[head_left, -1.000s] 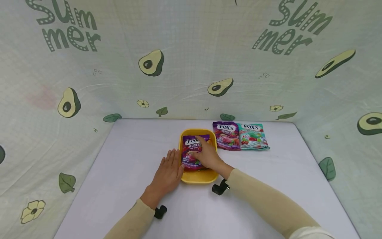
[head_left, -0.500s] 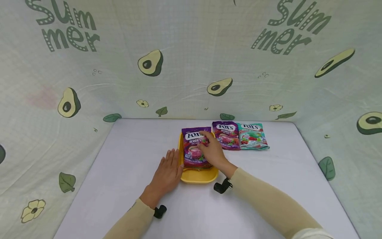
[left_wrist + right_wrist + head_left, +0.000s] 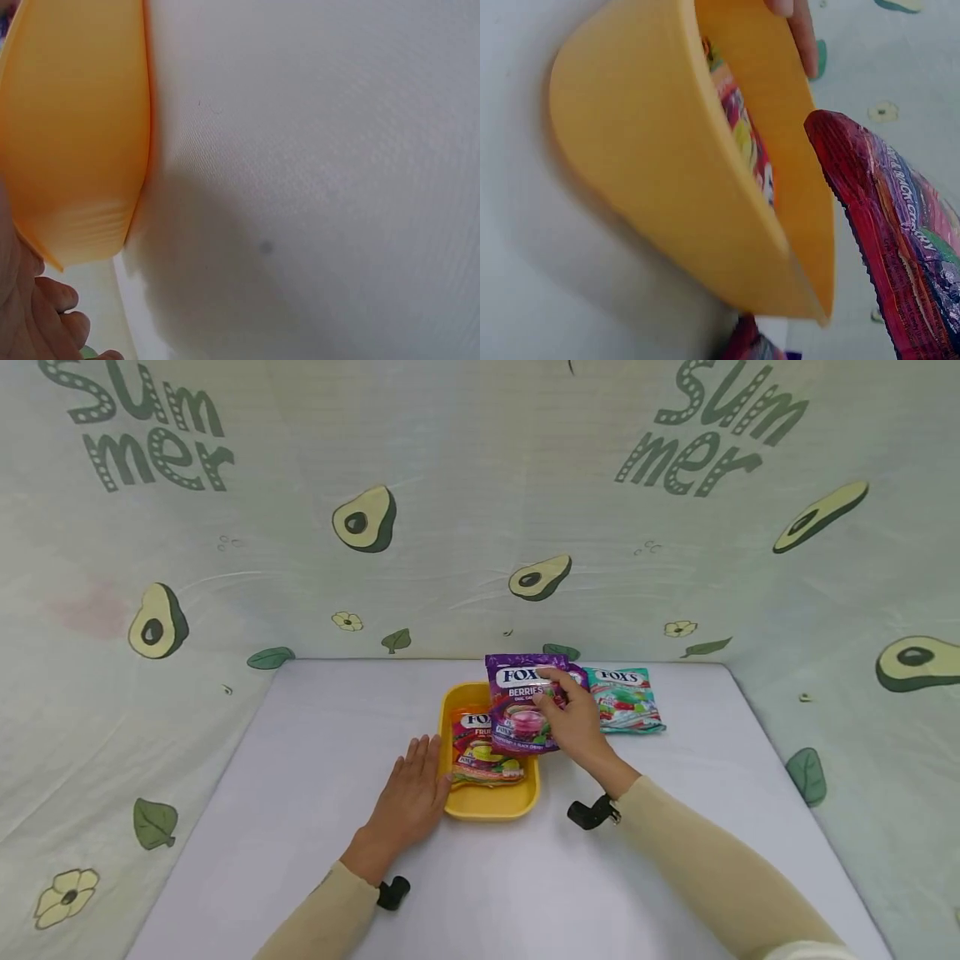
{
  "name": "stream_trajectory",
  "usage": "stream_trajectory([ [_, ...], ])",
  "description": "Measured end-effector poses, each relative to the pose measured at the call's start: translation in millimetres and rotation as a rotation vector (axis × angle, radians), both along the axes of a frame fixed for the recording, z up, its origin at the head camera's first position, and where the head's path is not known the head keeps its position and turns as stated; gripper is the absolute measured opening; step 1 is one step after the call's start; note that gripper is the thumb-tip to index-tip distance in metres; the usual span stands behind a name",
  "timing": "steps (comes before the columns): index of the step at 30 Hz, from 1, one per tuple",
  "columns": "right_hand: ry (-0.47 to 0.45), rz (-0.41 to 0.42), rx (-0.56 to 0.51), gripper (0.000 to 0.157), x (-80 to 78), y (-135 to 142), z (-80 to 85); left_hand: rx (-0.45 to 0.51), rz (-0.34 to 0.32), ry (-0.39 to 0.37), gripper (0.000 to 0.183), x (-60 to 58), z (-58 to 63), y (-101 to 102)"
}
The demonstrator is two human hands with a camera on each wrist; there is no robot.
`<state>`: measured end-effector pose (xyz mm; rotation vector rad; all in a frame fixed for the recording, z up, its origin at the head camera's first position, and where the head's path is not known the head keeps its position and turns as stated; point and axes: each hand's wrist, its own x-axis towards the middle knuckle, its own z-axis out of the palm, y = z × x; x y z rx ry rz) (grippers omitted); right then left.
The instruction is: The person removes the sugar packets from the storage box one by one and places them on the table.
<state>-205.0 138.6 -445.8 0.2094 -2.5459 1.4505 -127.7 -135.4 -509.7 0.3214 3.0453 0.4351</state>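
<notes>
Pinched in my right hand point(image 3: 576, 720) is a purple candy bag point(image 3: 516, 727) marked FOX'S Berries, raised above the right side of a yellow plastic bin point(image 3: 491, 810). In the right wrist view the bag point(image 3: 907, 225) hangs clear of the bin point(image 3: 652, 142), tilted. A red-orange candy bag point(image 3: 471, 762) lies inside the bin, partly covered by the held one in the head view. My left hand point(image 3: 405, 802) lies with straight fingers against the bin's left side. The left wrist view shows the bin's outer wall point(image 3: 75, 135) beside those fingers point(image 3: 56, 322).
Behind my right hand, a second purple bag point(image 3: 578, 675) lies mostly hidden on the white table point(image 3: 345, 718). Beside it rests a teal FOX'S candy bag point(image 3: 626, 702). A printed avocado cloth point(image 3: 450, 527) hangs along the back and sides.
My right hand has lifted the purple bag out of the bin and moved it up and right, uncovering the red-orange bag. My left hand stays at the bin's side.
</notes>
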Motion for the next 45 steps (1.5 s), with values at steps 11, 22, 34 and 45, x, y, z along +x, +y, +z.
stream_trajectory([
  [11, 0.051, -0.073, 0.027, 0.035, 10.0, 54, 2.2, -0.018, 0.014, -0.001, 0.074, 0.9, -2.1, -1],
  [22, -0.056, -0.134, 0.072, 0.036, 24.5, 94, -19.3, -0.019, 0.001, -0.001, 0.073, -0.1, -0.4, 1],
  [34, -0.234, -0.007, -0.025, 0.034, 39.0, 87, -60.7, 0.003, 0.002, -0.011, 0.073, 0.0, 1.5, 0],
  [45, -0.349, 0.051, -0.052, 0.043, 46.5, 82, -74.6, 0.005, 0.0, -0.014, 0.073, 0.3, 1.4, 1],
])
